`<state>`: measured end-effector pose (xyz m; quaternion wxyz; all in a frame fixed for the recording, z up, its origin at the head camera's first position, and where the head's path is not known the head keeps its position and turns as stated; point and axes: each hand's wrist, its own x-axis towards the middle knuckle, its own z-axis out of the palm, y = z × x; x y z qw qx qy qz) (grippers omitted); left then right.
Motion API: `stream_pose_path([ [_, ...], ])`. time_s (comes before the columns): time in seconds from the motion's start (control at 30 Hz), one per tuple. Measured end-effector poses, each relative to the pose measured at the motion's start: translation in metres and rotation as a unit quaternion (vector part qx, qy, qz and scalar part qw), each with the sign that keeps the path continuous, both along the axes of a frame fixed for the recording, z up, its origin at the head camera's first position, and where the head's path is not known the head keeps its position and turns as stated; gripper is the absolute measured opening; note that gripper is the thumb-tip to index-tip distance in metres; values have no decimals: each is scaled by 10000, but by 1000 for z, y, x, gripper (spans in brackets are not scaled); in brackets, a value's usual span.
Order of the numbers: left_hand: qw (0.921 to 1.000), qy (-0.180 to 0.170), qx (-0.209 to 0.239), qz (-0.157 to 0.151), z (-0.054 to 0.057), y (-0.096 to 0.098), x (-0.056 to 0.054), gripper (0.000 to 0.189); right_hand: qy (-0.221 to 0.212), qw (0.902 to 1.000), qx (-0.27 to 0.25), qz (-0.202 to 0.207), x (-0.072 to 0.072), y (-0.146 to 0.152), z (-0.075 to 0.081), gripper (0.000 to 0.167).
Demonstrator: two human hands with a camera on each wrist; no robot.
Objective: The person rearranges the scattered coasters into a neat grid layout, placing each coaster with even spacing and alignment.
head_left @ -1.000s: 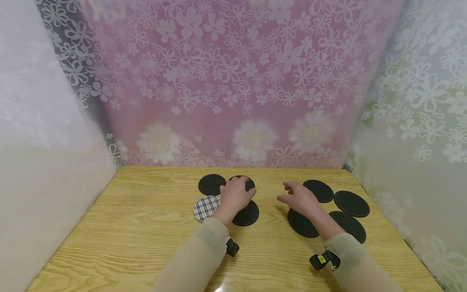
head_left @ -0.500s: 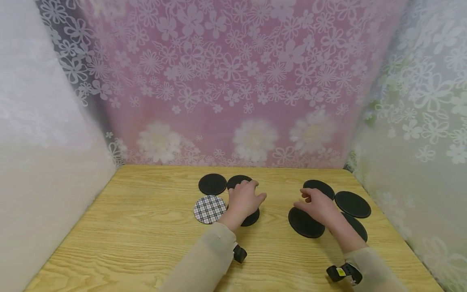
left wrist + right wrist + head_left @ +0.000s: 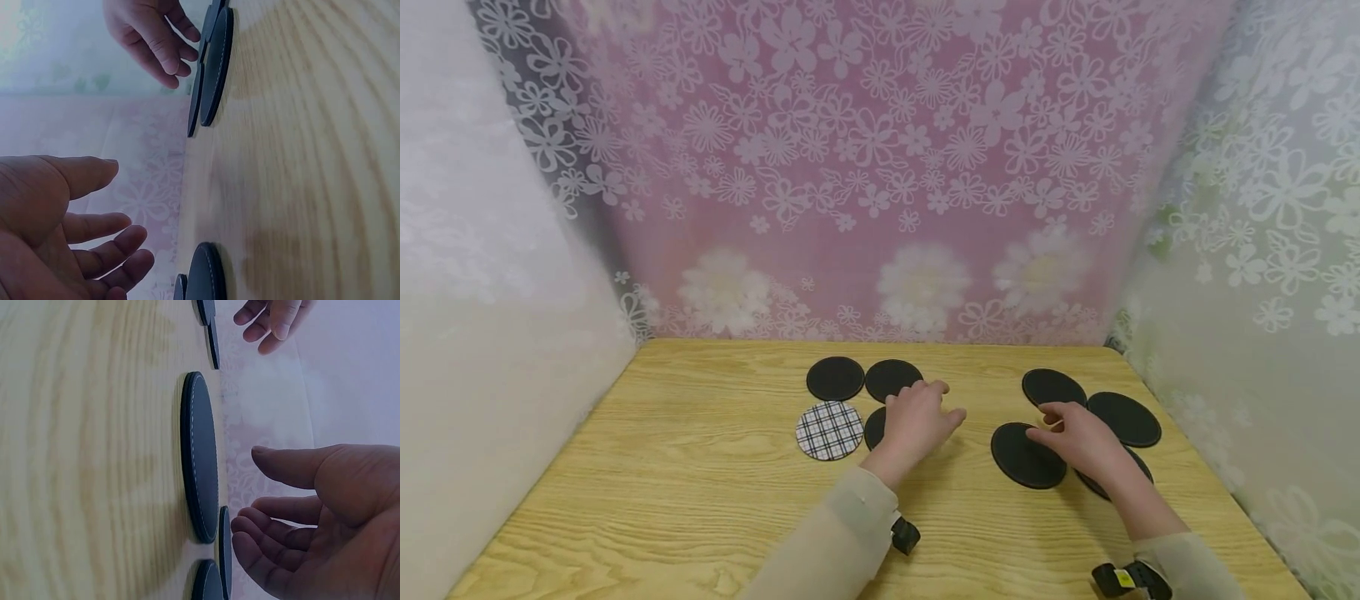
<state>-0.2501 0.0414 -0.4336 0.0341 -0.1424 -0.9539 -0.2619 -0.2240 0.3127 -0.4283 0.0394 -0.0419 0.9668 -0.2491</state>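
My left hand (image 3: 917, 425) hovers over a black round coaster (image 3: 875, 427) in the left group and partly covers it. Its fingers are loosely spread with nothing between them, as the left wrist view of the hand (image 3: 75, 231) confirms. Beside it lies a coaster with a black-and-white plaid face (image 3: 830, 432). My right hand (image 3: 1086, 437) is held above the right group, close to the near-left black coaster (image 3: 1026, 458). In the right wrist view that hand (image 3: 331, 519) has relaxed, slightly bent fingers and holds nothing; the stitched coaster (image 3: 201, 456) lies flat beside it.
Two black coasters, far left (image 3: 835, 379) and far right (image 3: 891, 377), complete the left group's back row. Over on the right are a back coaster (image 3: 1052, 387), a far-right coaster (image 3: 1125, 419) and a partly hidden one (image 3: 1138, 467). Floral curtains (image 3: 880, 167) surround the wooden table (image 3: 700, 500).
Both hands have shifted to the right and slightly nearer, over the coasters. The plaid coaster, partly covered before, now shows whole. The coasters themselves have stayed in place.
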Motion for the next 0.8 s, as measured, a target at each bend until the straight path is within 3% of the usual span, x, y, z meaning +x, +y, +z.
stream_pose_path([
  [0.8,9990,-82,-396,-183,-15,42,19,45,-92,9998,148,-44,16,33,-7,61],
])
